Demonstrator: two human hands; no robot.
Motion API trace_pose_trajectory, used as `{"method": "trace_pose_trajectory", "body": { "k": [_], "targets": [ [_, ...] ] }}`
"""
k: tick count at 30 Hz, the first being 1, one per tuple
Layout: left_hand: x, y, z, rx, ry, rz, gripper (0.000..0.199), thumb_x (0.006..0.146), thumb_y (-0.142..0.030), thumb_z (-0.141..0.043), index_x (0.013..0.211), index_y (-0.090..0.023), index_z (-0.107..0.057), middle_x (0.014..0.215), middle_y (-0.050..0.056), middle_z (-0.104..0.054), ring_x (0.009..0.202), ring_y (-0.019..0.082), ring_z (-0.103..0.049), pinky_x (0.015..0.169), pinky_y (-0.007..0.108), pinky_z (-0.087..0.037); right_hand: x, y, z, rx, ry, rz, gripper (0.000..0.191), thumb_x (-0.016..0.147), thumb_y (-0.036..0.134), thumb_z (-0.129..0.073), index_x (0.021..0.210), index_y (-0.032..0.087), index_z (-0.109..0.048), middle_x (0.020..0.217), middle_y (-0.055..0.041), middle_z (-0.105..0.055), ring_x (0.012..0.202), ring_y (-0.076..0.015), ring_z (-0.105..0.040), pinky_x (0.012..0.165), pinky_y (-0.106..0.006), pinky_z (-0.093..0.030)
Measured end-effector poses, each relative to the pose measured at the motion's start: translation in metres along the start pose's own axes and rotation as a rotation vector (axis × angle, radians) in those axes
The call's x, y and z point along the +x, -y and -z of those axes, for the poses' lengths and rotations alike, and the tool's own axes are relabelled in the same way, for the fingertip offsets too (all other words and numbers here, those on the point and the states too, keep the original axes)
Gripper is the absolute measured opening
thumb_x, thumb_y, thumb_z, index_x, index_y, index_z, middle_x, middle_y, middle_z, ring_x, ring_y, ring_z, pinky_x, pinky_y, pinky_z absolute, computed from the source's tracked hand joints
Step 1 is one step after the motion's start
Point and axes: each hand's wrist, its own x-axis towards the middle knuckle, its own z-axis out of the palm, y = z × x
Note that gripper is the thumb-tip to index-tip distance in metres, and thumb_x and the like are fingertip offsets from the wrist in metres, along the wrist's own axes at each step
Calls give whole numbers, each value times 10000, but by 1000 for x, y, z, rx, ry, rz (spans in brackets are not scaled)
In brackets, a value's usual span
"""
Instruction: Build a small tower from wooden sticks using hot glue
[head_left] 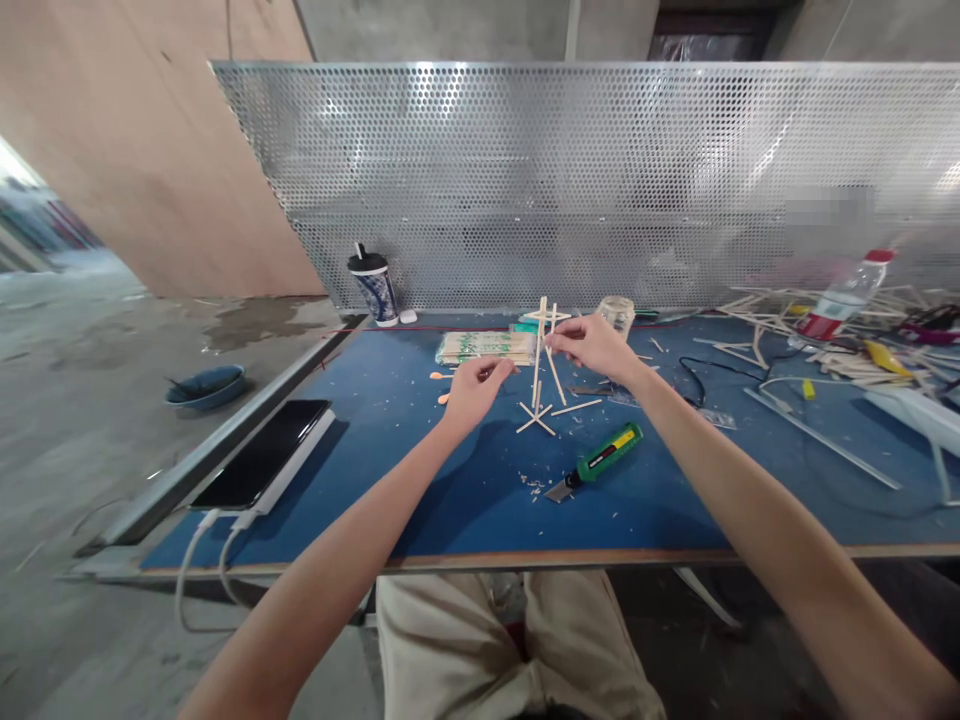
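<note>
1. Left hand (474, 390): fingertips drawn together; cannot tell whether gripping anything.
2. Stick frame (538, 350): between both hands, over desk (375, 400), joints too small to make out.
3. Right hand (598, 346): pinching slanted stick (557, 376), contact hidden.
4. Jar (617, 312): partly behind right hand.

Left hand (478, 388), right hand (594, 346), knife (609, 454) — one each
Beyond the knife — one stick frame (536, 413), one jar (617, 314), one cup (375, 293), one stick packet (484, 347); left of it, one phone (266, 452), one bowl (208, 388); right of it, one bottle (844, 297) and uncountable loose sticks (851, 363).
</note>
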Motion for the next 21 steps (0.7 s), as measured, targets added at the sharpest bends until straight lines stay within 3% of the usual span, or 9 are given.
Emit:
{"method": "trace_pose_trajectory", "body": {
  "k": [4, 8, 14, 21],
  "targets": [
    [-6, -8, -4, 77, 7, -138, 292, 889, -436, -614, 921, -179, -750, 824, 33, -716, 564, 107, -464, 557, 243, -384, -13, -5, -12, -50, -205, 66, 298, 841, 459, -661, 879, 179, -754, 678, -35, -693, 554, -158, -625, 602, -311, -500],
    [-11, -14, -6, 128, 90, -202, 298, 823, -442, -700, 1017, -221, -755, 906, 35, -751, 526, 93, -466, 554, 240, -414, -27, -9, -23, 68, -246, 116, 238, 863, 385, -641, 937, 181, -739, 811, -60, -737, 689, -192, -700, 714, -344, -567],
    [-13, -15, -10, 246, 97, -103, 291, 804, -476, -698, 941, -239, -796, 791, 43, -753, 541, 116, -512, 579, 258, -415, -43, -7, -37, 40, -337, 200, 179, 862, 348, -653, 919, 196, -728, 875, -56, -751, 777, -197, -711, 785, -355, -582],
    [-14, -14, -16, 281, 99, -58, 284, 804, -478, -682, 902, -242, -805, 725, 32, -733, 510, 111, -467, 553, 259, -369, -50, 2, -43, -97, -312, 216, 194, 904, 360, -610, 938, 212, -731, 911, -48, -754, 811, -188, -694, 796, -339, -561]
  ]
}}
